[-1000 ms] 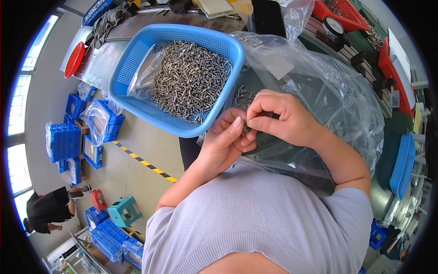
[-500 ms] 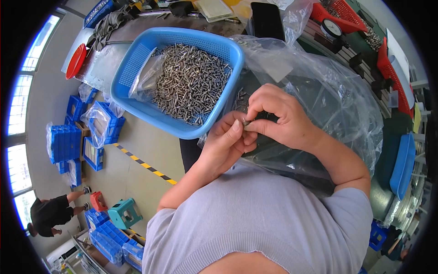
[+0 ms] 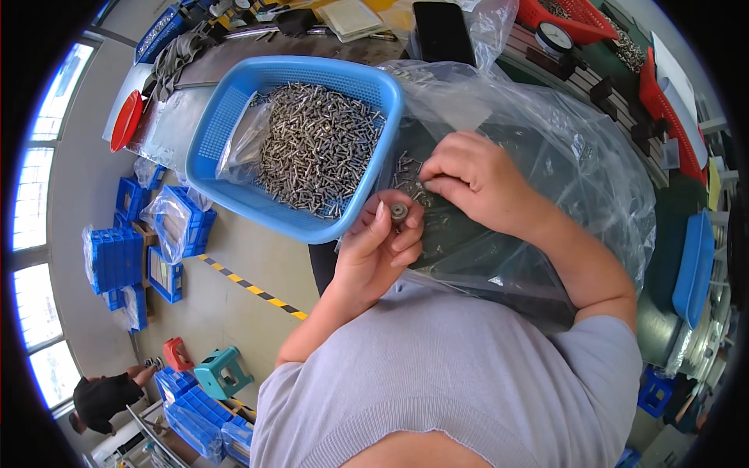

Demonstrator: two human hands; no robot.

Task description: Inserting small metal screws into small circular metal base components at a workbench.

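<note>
My left hand [image 3: 370, 248] is closed around a small round metal piece [image 3: 399, 211] with a hole in its middle, its end face turned up. To the right and a little farther off, my right hand [image 3: 474, 181] has thumb and forefinger pinched together; anything between the tips is too small to make out. Loose metal pins [image 3: 407, 169] lie on the bench just beyond the two hands. Left of them stands a blue perforated basket [image 3: 211, 148], holding a heap of short metal pins [image 3: 320, 148] and a clear plastic bag [image 3: 243, 144].
Clear plastic sheeting [image 3: 562, 171] spreads over the bench on the right. A dark phone [image 3: 443, 33] lies at the back. A dial gauge [image 3: 554, 37] stands by a red basket [image 3: 581, 30]. Blue crates [image 3: 114, 259] and a teal stool [image 3: 223, 372] are on the floor; a person [image 3: 108, 402] is farther off.
My hands have come apart: the right moved slightly away and up, the left drew a little left. The metal piece now shows its holed face. The whole view has shifted slightly.
</note>
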